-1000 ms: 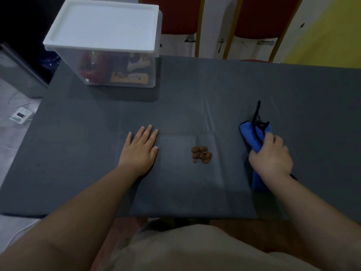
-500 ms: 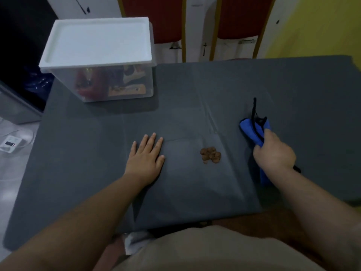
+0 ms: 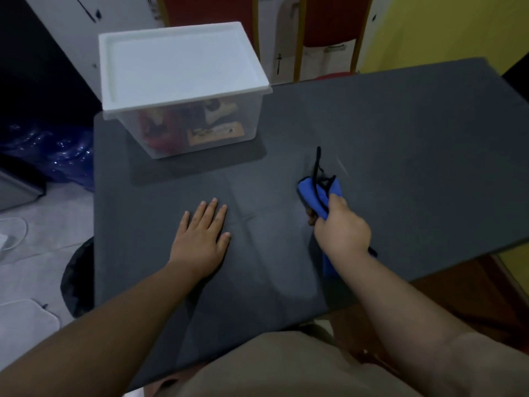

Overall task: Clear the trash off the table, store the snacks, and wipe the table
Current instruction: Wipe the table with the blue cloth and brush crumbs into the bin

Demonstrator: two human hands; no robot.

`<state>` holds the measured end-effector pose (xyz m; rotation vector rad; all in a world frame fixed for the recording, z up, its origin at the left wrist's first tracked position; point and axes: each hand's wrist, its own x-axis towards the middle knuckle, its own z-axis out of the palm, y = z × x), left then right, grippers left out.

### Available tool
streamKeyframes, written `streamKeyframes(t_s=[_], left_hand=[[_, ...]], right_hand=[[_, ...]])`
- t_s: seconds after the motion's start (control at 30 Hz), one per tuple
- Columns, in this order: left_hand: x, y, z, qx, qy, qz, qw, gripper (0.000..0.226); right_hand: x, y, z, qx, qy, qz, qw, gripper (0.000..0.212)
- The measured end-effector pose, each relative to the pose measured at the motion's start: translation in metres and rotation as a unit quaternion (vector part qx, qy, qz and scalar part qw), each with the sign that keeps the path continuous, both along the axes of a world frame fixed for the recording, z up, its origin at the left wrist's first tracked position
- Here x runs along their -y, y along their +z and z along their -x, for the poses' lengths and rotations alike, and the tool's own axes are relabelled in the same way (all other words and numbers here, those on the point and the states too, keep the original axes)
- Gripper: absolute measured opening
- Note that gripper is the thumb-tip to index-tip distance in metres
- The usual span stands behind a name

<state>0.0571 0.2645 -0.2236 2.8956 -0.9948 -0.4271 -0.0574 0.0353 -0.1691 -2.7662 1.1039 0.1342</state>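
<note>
Brown crumbs seen centre-frame before are gone under the blue cloth [image 3: 317,193], gripped by the right hand [image 3: 342,232]; wiping underway, left hand [image 3: 200,239] flat, fingers spread.

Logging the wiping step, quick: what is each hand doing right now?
Left hand: open, flat on the table, holding nothing.
Right hand: closed, fingers gripping the blue cloth.

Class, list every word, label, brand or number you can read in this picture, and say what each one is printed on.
None can be read.
Orange packet inside the clear box: dark print, too blurred to read.
White packet behind it: dark marks, no legible letters.
White lid, blue cloth, grey table: no text visible.
</note>
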Motion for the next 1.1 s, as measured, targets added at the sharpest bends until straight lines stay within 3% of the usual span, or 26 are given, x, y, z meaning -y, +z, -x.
streamKeyframes(t_s=[0.07,0.4,0.5,0.6,0.7,0.9,1.1], left_hand=[[-0.019,0.001,-0.006,-0.004,0.01,0.002,1.0,0.062],[-0.075,0.002,-0.022,0.001,0.094,0.027,0.995,0.058],[-0.081,0.003,-0.024,0.001,0.108,0.034,0.994,0.058],[-0.081,0.004,-0.024,0.003,0.115,0.032,0.993,0.058],[-0.081,0.003,-0.023,0.008,0.115,0.021,0.993,0.058],[-0.082,0.002,-0.018,-0.001,0.145,0.018,0.989,0.058],[-0.09,0.002,-0.003,0.003,0.193,0.008,0.981,0.068]], right_hand=[[-0.032,0.001,-0.015,-0.003,0.015,-0.007,1.0,0.041],[-0.126,0.007,-0.061,-0.01,0.13,-0.072,0.989,0.048],[-0.111,0.018,-0.059,0.036,0.076,-0.093,0.992,0.046],[-0.069,0.028,-0.052,0.077,-0.007,-0.04,0.996,0.049],[-0.022,0.024,-0.052,0.066,-0.028,0.013,0.997,0.047],[0.014,-0.007,-0.091,0.036,0.073,0.078,0.994,0.04],[-0.038,-0.015,-0.127,0.024,0.197,0.038,0.979,0.051]])
